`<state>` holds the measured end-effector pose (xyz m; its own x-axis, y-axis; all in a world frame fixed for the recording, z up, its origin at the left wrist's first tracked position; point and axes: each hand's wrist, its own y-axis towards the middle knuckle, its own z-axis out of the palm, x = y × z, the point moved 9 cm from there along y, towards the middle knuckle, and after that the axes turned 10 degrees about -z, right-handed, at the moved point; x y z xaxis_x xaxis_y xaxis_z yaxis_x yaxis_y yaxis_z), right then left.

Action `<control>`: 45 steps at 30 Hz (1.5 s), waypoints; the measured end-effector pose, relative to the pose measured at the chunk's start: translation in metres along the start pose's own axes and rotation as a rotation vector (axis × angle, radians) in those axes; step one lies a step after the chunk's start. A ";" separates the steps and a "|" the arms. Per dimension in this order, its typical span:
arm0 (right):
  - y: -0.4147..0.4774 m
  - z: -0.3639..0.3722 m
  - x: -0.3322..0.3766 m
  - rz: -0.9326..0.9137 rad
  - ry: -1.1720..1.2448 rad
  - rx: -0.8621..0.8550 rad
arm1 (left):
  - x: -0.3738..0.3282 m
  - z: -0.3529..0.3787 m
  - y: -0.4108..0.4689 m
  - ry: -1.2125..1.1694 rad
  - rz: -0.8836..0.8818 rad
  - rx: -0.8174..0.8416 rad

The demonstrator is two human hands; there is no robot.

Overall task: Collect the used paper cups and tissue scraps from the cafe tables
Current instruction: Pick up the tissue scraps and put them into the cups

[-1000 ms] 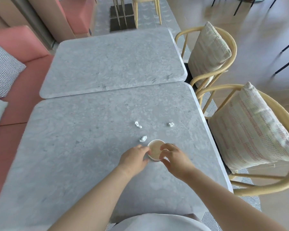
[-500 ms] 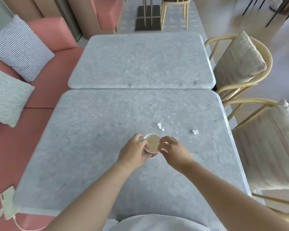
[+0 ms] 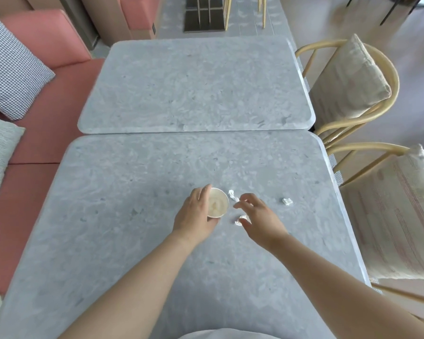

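A white paper cup (image 3: 217, 206) stands on the near grey table (image 3: 123, 216), and my left hand (image 3: 195, 215) grips it from the left side. My right hand (image 3: 260, 217) hovers just right of the cup with its fingers spread and holds nothing. Three crumpled white tissue scraps lie on the table: one (image 3: 233, 195) just beyond my right fingertips, one (image 3: 240, 220) under my right thumb and partly hidden by it, and one (image 3: 287, 201) farther right.
A second grey table (image 3: 196, 86) butts against the far edge. Two cane chairs with beige cushions (image 3: 350, 84) (image 3: 397, 211) stand along the right side. A pink bench (image 3: 47, 113) with cushions runs along the left.
My right hand has let go of the cup rim and moved right, fingers spread over the tissue scraps. My left hand keeps its grip on the cup. The view has shifted left.
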<state>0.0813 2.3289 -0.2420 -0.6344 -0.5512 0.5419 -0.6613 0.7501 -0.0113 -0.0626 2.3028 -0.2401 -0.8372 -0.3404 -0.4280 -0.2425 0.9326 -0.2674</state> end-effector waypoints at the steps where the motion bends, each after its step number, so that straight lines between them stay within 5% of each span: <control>1: 0.002 0.003 -0.006 0.018 0.003 0.021 | 0.001 0.002 0.004 -0.004 -0.009 0.008; 12: 0.014 0.049 -0.047 0.129 -0.033 0.255 | 0.005 0.004 0.029 -0.106 0.012 -0.014; 21: 0.045 0.027 -0.061 0.129 -0.032 0.044 | -0.003 0.003 0.046 -0.116 0.027 -0.027; 27: 0.059 0.044 -0.062 0.070 0.019 0.160 | -0.002 0.003 0.049 -0.112 0.045 -0.032; 45: -0.020 -0.006 -0.105 0.220 0.073 -0.008 | -0.058 0.035 0.034 -0.109 0.058 0.025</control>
<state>0.1632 2.3741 -0.2935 -0.7319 -0.3468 0.5866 -0.5071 0.8522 -0.1289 -0.0050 2.3498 -0.2544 -0.7908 -0.2979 -0.5346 -0.1815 0.9484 -0.2600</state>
